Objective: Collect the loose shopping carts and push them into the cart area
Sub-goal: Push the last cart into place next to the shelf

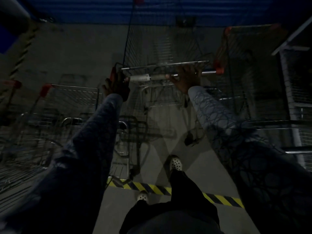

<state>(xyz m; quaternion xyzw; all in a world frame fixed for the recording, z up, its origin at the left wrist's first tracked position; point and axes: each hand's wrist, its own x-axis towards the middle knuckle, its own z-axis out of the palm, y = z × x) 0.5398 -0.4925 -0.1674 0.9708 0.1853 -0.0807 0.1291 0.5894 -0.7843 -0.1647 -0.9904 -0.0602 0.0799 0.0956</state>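
A wire shopping cart (162,46) with red corner caps stands straight ahead of me in dim light. Its handle bar (143,77) runs across the middle of the view. My left hand (116,86) grips the bar's left end by the red cap. My right hand (185,77) curls round the bar near its right end. Both arms are stretched out in patterned sleeves. A second cart (243,53) stands close on the right, another cart (67,102) on the left.
A yellow-and-black hazard stripe (168,190) crosses the concrete floor at my feet. A blue corrugated wall (101,9) closes the far side. A metal rail frame (290,92) lines the right edge. More cart wire fills the lower left.
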